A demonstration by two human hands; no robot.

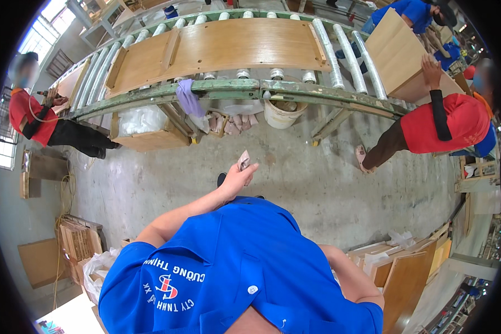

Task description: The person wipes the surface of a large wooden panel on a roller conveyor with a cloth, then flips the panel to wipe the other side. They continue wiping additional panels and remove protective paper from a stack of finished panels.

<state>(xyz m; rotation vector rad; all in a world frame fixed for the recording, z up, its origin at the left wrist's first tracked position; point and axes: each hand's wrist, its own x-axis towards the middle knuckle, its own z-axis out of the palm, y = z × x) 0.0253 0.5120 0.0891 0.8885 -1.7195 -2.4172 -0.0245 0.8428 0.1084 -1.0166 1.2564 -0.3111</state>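
Note:
My left hand [239, 180] is raised in front of my body, its fingers closed around a small pale pink packet [243, 160]. The packet's upper end sticks out above the fingers; what is inside it cannot be made out. Only the bent upper part of my right arm [352, 276] shows at my side, and the hand is hidden. Ahead, a long brown wooden panel [239, 47] with raised cross strips lies on a roller conveyor [339, 55]. Under the conveyor, similar pinkish packets [240, 123] lie in and around a small box on the floor.
A white bucket [281, 114], a carton with clear plastic [145, 127] and a purple cloth [189, 99] are at the conveyor. Co-workers in red stand left [36, 117] and right [448, 125], the right one touching a light wooden box [395, 53]. Boards [403, 284] lean behind me.

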